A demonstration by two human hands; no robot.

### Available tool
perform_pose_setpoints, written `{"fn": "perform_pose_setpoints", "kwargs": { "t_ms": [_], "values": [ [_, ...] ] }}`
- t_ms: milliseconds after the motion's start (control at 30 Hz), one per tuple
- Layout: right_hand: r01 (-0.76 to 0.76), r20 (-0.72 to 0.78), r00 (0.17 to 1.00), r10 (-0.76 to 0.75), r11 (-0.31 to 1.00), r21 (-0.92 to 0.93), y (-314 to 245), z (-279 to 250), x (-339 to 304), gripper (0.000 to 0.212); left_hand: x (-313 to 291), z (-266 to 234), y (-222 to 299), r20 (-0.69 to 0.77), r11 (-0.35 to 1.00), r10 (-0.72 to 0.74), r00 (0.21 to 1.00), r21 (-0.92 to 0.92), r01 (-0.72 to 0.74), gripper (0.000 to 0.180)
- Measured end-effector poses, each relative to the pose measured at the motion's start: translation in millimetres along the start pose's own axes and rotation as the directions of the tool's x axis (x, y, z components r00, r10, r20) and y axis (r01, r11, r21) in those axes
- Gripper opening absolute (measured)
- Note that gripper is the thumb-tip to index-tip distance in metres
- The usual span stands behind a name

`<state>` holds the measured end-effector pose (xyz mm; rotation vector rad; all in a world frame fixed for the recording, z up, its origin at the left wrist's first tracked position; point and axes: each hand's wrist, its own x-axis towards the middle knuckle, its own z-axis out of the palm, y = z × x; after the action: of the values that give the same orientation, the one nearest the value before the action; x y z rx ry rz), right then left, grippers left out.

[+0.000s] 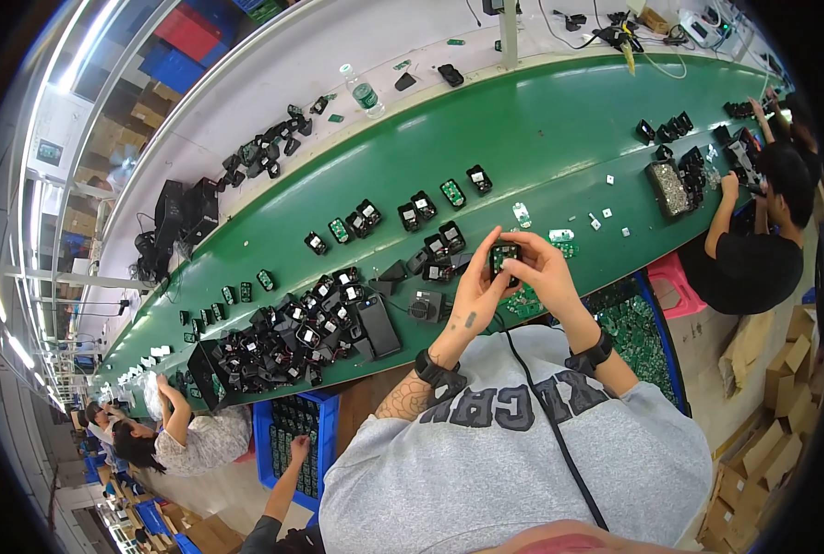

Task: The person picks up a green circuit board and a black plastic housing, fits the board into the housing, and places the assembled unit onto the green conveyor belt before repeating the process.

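Between both hands, above the near edge of the green workbench (559,138), is a small black plastic housing with a green circuit board (503,254) in it. My left hand (475,294) grips its left side. My right hand (550,280) closes on it from the right, its thumb pressed to the front. Under and just beyond my hands lie loose green circuit boards (525,303) and a small white-topped board (522,215). To the left are black housings (438,251) with parts inside and a square black device (425,306).
A large heap of black housings (292,323) covers the bench to the left, beside a black box (378,326). Rows of housings (416,210) stand farther back. A plastic bottle (364,92) stands behind. Co-workers (763,217) sit on both sides. Blue crates (633,337) hold boards below.
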<state>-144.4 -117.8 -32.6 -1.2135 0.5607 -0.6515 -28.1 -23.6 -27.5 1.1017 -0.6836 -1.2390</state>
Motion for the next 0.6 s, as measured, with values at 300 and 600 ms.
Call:
{"fn": "perform_pose_setpoints", "kwargs": {
  "t_ms": [300,600],
  "values": [
    [-0.073,0.008,0.997,0.073,0.991,0.116,37,7,18,0.036,7,-21,-24,-0.111,0.991,0.069,0.991,0.125,-0.055,0.053],
    [-0.003,-0.285,0.956,-0.069,0.969,-0.246,155,-109,135,0.034,45,-160,-19,-0.408,0.856,0.123,0.904,0.504,0.111,0.064]
  ]
}}
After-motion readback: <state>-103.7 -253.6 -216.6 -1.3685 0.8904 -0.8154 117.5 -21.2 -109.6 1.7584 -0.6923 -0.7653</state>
